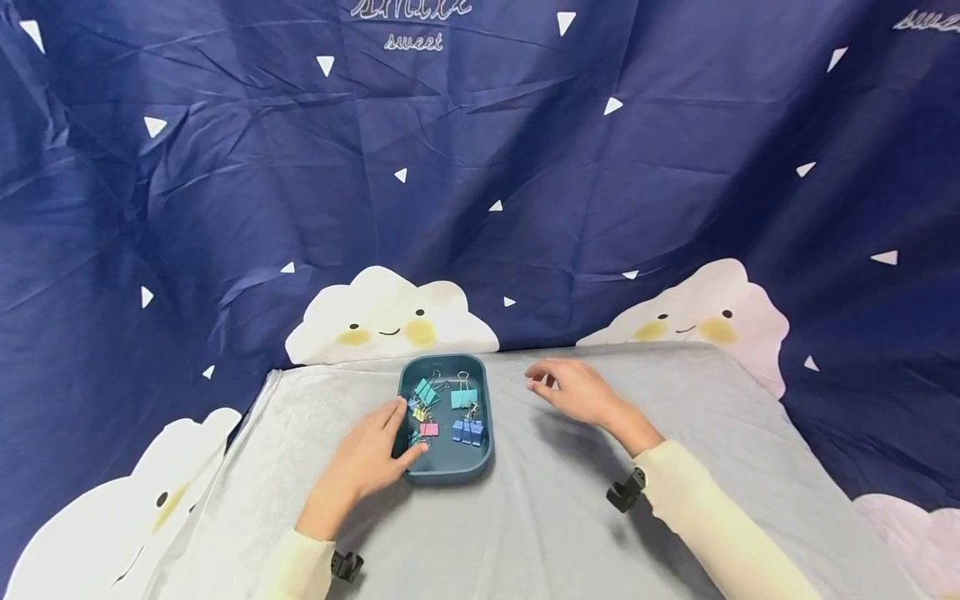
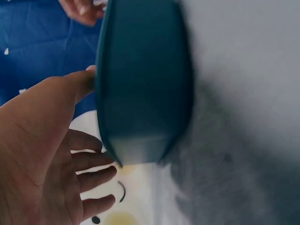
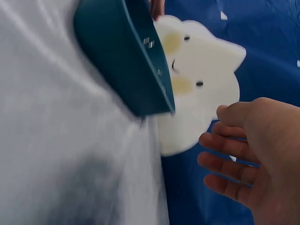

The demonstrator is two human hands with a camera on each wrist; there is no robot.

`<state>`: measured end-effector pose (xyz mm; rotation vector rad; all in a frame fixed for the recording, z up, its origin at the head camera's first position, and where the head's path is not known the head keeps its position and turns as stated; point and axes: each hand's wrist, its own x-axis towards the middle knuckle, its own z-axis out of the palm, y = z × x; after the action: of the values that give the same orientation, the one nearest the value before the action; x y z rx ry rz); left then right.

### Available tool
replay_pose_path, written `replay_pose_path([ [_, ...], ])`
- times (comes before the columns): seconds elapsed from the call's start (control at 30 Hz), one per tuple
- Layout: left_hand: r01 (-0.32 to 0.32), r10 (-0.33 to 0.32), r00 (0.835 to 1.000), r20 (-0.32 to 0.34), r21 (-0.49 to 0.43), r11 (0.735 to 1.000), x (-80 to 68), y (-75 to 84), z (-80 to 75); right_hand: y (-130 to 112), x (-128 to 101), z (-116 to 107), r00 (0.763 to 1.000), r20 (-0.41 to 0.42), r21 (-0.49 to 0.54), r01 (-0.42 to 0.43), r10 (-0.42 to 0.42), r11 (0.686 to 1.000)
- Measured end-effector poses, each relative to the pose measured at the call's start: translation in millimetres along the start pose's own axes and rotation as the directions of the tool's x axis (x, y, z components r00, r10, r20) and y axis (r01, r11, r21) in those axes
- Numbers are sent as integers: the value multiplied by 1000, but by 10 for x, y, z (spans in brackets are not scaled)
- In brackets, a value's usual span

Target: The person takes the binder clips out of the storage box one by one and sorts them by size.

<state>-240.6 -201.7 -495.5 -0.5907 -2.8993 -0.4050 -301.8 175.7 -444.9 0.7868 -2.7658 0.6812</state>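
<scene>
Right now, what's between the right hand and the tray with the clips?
Just bare grey cloth lies between the right hand and the tray; the head view shows that gap.

The left hand [image 2: 51, 145] is filling the left side, with its palm showing. Its thumb is reaching the edge of a dark blue-green box [image 2: 145, 70], and the tip is hiding partly behind it. Four nearly straight fingers are spreading out below, and the top two are ending right by the box's edge. The box is taking up the middle. A bit of the right hand [image 2: 80, 10] is peeking in at the top. Blue cloth [image 2: 42, 47] is showing behind. A white cloud [image 2: 136, 187] is smiling near the bottom, and blurry grey cloth [image 2: 253, 56] is covering the right side.
</scene>
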Motion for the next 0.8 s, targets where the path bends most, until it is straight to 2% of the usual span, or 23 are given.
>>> replay_pose_path([
  [0.1, 31, -31, 999, 22, -10, 999, -69, 37, 61, -165, 132, 74, 999, 33, 22, 26, -27, 999],
  [0.37, 52, -52, 999, 16, -33, 998, -135, 15, 204, -494, 395, 318, 987, 139, 36, 81, -85, 996],
  [0.6, 61, -60, 998, 6, -42, 997, -142, 13, 254, -630, 493, 545, 965, 242, -47, 115, -100, 992],
  [0.8, 64, -64, 998, 3, -46, 997, -158, 15, 256, -658, 490, 718, 960, 264, -124, 130, -93, 984],
])
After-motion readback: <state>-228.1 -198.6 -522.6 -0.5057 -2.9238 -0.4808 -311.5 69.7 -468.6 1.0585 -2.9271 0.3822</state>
